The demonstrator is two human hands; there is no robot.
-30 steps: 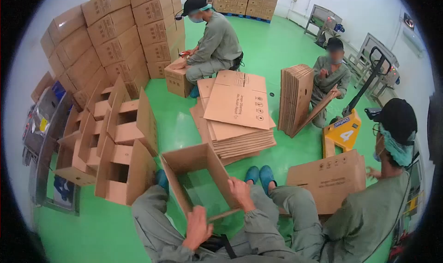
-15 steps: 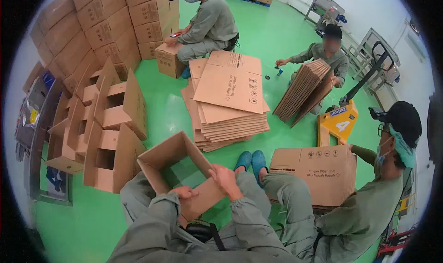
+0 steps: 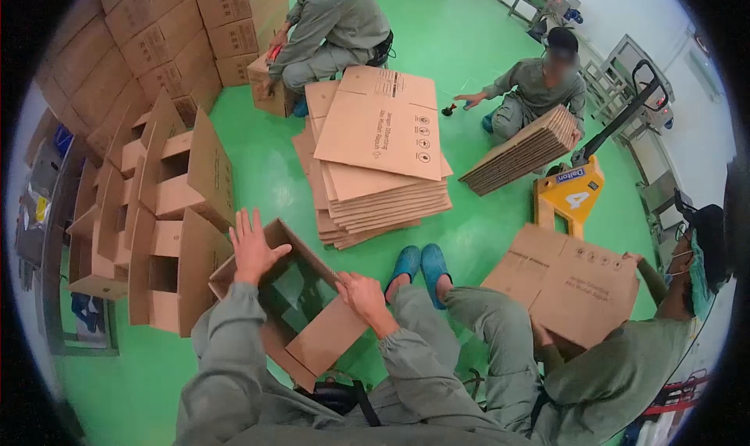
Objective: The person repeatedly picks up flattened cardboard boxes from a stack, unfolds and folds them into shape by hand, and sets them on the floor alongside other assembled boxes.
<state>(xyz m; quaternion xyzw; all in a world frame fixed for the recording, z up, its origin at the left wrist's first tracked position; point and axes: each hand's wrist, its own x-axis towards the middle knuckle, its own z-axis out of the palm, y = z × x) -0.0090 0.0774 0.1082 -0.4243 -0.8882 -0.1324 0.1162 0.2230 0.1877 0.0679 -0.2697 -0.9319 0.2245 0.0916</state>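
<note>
Between my knees stands an unfolded cardboard box [image 3: 328, 338], with green floor visible down through its inside. My left hand [image 3: 255, 247] is raised at its left far side, fingers spread, the palm over the left wall's edge. On the opposite side, my right hand [image 3: 363, 299] is closed round the upper edge of the right wall, beside a flap folded toward me. Just beyond the box lies a stack of flattened cartons [image 3: 383, 145], the top one printed with text and symbols.
Opened boxes [image 3: 183, 235] stand on my left, below a wall of stacked cartons [image 3: 164, 32]. One co-worker [image 3: 336, 24] handles a carton; another [image 3: 539, 86] steadies flat cartons [image 3: 519, 149]. At right a person [image 3: 625, 360] holds a flat carton [image 3: 574, 286] near a yellow pallet jack [image 3: 570, 196].
My left hand has left the near flap and moved up to the box's left far side, its fingers spreading. The co-worker at right has lifted and tilted a flat carton.
</note>
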